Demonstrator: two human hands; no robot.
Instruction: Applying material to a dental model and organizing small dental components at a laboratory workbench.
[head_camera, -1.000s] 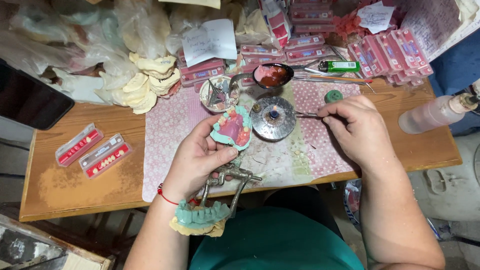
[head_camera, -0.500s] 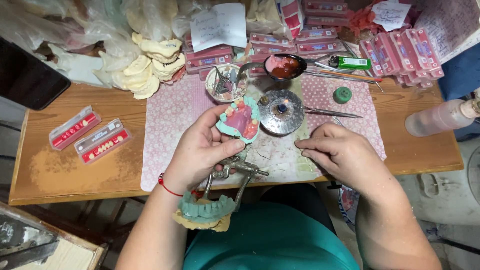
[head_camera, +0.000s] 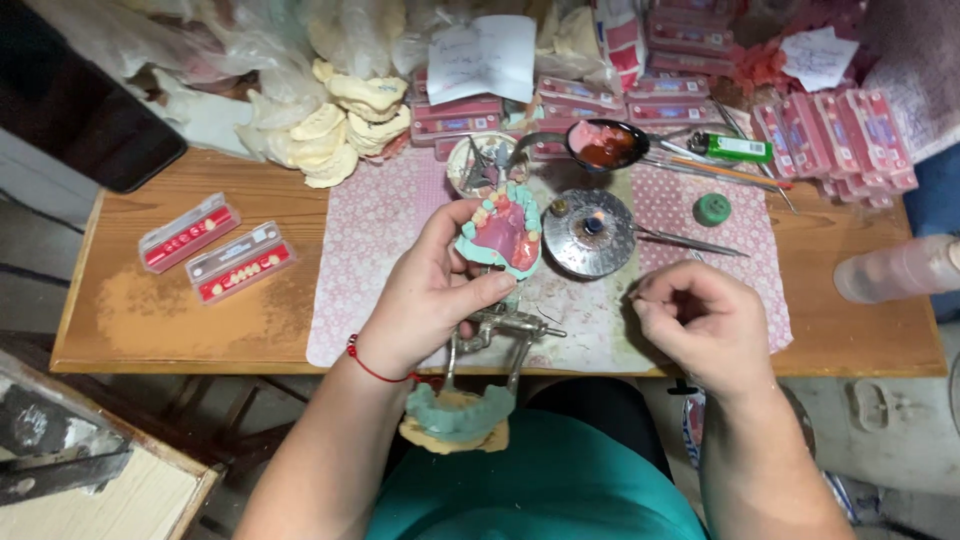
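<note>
My left hand (head_camera: 430, 300) grips a metal dental articulator (head_camera: 492, 335) and lifts its upper half, a teal cast with pink wax and a row of teeth (head_camera: 503, 232), over the pink dotted mat (head_camera: 370, 240). The articulator's lower teal cast (head_camera: 458, 415) hangs past the table edge above my lap. My right hand (head_camera: 700, 325) hovers to the right of it over the mat's front edge. Its fingers are curled shut and the thumb and fingertips are pinched together; anything between them is too small to make out. A thin metal tool (head_camera: 690, 241) lies beside a round metal burner (head_camera: 590, 232) with a small flame.
A spoon of red wax (head_camera: 605, 143), a green lighter (head_camera: 735, 148), a green cap (head_camera: 712, 208) and a small bowl of instruments (head_camera: 480, 160) sit behind. Two red tooth trays (head_camera: 215, 250) lie on the wooden table (head_camera: 150, 320) at the left. Plaster casts (head_camera: 340, 120), pink boxes (head_camera: 840, 135) and a pale bottle (head_camera: 900, 268) crowd the back and right.
My right hand left the metal tool lying by the burner and drew back toward me, closing into a pinch. My left hand has tilted the upper cast up, toward the camera.
</note>
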